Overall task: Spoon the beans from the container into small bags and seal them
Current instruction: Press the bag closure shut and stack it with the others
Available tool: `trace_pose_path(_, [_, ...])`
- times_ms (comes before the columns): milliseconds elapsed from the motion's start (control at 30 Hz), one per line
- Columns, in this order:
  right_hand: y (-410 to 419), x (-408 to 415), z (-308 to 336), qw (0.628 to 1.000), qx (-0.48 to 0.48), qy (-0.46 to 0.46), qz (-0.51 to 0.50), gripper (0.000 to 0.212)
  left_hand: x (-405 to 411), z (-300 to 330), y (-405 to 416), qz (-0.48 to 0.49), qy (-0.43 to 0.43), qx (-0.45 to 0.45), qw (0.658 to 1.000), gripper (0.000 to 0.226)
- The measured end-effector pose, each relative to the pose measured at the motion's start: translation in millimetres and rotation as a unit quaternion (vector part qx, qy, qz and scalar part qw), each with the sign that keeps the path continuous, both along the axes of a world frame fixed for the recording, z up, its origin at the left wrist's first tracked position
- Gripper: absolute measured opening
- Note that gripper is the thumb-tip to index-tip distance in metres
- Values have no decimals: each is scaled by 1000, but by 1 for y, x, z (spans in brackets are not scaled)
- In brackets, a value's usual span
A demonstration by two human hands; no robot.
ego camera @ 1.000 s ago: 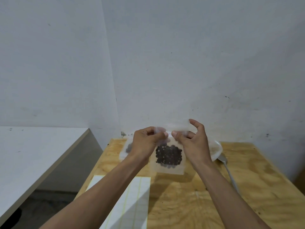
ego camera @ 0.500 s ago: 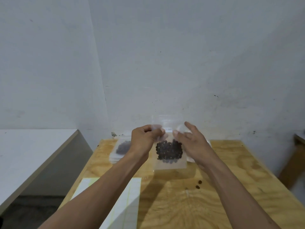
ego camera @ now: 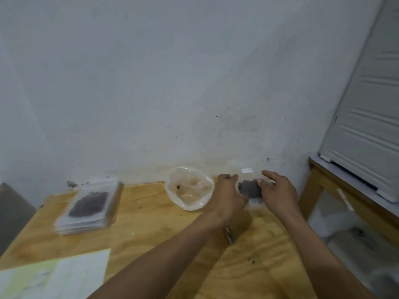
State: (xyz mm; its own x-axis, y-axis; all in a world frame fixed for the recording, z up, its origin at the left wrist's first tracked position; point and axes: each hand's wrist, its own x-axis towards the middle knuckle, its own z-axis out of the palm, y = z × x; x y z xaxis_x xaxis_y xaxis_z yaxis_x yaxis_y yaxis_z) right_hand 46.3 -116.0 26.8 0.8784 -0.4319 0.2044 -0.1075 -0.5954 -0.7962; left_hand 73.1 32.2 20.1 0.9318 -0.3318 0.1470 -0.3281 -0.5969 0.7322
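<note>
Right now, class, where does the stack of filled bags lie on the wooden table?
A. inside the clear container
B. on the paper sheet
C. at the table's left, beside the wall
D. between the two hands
C: the stack of filled bags lies at the wooden table's left by the wall, apart from both hands.

1. Plain back room or small workshop, used for packing.
2. Bare plywood bench (ego camera: 140, 223) against a scuffed, unpainted-looking grey wall (ego camera: 172, 83).
3. Stack of filled small bags (ego camera: 88, 206) on the bench.
4. White ribbed appliance (ego camera: 367, 126) on a wooden side table (ego camera: 319, 186) at right.
</note>
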Motion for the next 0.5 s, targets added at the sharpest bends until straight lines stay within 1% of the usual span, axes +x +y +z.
trace_pose_path(67, [-19,12,-14,999,-29,29,22,40,8,-15,-22,-9,-1,51,999,37])
trace_pose_path(100, [-26,18,-21,998,-41,43,34,41,14,-23,-30,-13,-1,76,997,28])
trace_pose_path(133, [-32,24,-28,995,-58,62,48,42,19,-29,-36,-19,1,104,994,23])
trace_pose_path(167, [-37,30,-36,991,-84,84,66,44,24,-35,-41,-25,8,129,991,23])
trace_pose_path(233, [-43,40,-51,975,-144,126,114,48,32,-45,-46,-57,12,197,979,36])
trace_pose_path(333, [-49,51,-69,955,-197,159,154,51,36,-52,-49,-109,-10,314,943,63])
trace_pose_path(400, [-51,56,-74,948,-220,169,157,53,38,-52,-49,-117,10,336,935,69])
trace_pose_path(500, [-55,61,-80,939,-239,177,172,54,41,-48,-49,-130,31,345,929,72])
